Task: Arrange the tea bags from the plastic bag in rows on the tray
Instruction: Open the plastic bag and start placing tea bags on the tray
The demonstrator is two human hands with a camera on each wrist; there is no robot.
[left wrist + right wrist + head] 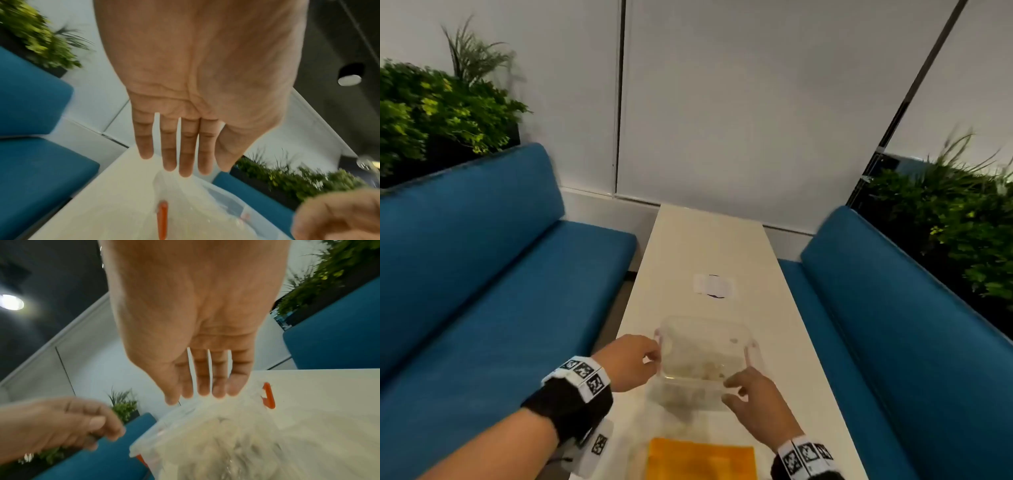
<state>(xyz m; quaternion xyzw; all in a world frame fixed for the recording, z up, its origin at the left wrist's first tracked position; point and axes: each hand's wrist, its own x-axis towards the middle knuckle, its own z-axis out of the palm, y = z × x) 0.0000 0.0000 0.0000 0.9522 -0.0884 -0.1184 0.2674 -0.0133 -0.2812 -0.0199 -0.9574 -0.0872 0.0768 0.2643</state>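
Note:
A clear plastic box (705, 356) with orange side clips (269, 395) stands on the white table (705, 246). Inside it, pale tea bags (218, 447) show through crinkled clear plastic. My left hand (650, 356) is at the box's left rim. In the left wrist view its fingers (185, 159) are straight above the plastic and hold nothing. My right hand (732, 387) hovers at the near right corner, and its straight fingers (203, 386) reach the plastic's edge. An orange-yellow tray (702, 459) lies flat at the table's near end, in front of the box.
Blue benches (482, 291) (893, 325) run along both sides of the narrow table. Green plants (431, 113) (955, 219) stand behind each bench. A small white slip (714, 286) lies on the table beyond the box. A white wall closes the far end.

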